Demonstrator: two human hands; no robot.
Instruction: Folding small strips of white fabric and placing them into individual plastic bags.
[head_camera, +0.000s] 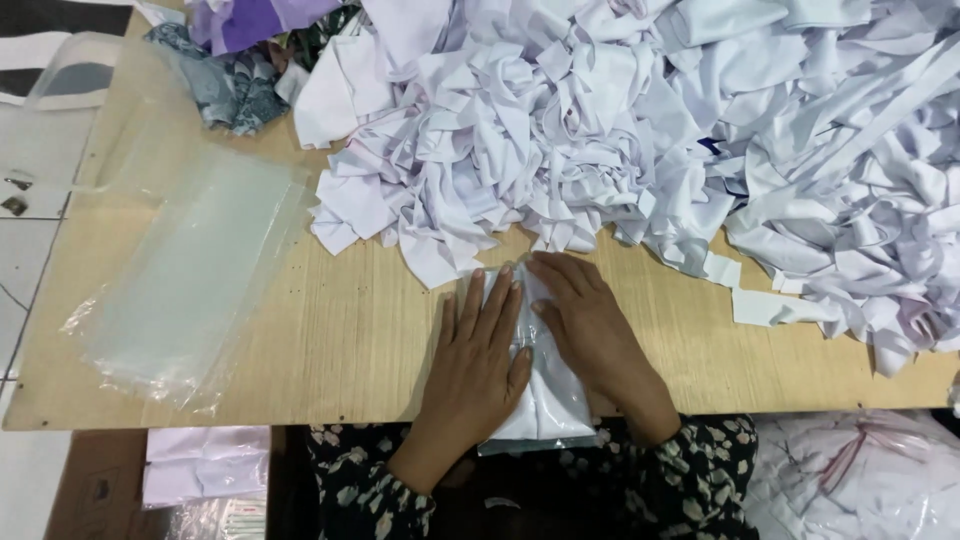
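Here both hands lie flat on a clear bag of folded white cloth (545, 400) at the near edge of the wooden table (340, 330); the left hand (478, 365) presses its left half, fingers straight and close together, gripping nothing; the right hand (590, 335) rests palm-down on its right side, fingers extended; a heap of white fabric pieces (650, 120) fills the far right; a stack of empty clear bags (190, 280) lies at the left.

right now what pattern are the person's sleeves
Dark with a small pale floral print on the sleeves, in the head view.
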